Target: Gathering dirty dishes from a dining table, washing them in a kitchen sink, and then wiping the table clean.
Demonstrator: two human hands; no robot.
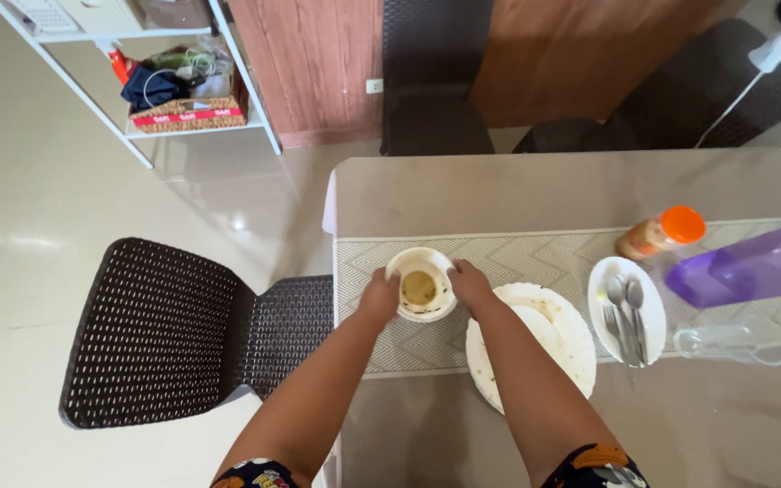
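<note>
1. A grey bench (535, 185) is crossed by a zigzag-patterned runner (535, 258).
2. A dark woven chair (164, 334) is placed at its left side.
3. A large white plate (553, 348) lies on the runner's near edge.
4. A small white bowl (420, 284), soiled inside, is set on the runner just beside the plate.
5. The bowl is clasped at its rim by the left hand (380, 295) and the right hand (470, 284), each grip closed on it.

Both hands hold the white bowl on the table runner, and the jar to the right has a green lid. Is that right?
Not quite. In the head view the jar has an orange lid, not green. The rest stands: the left hand and right hand both hold the white bowl on the table runner.
</note>
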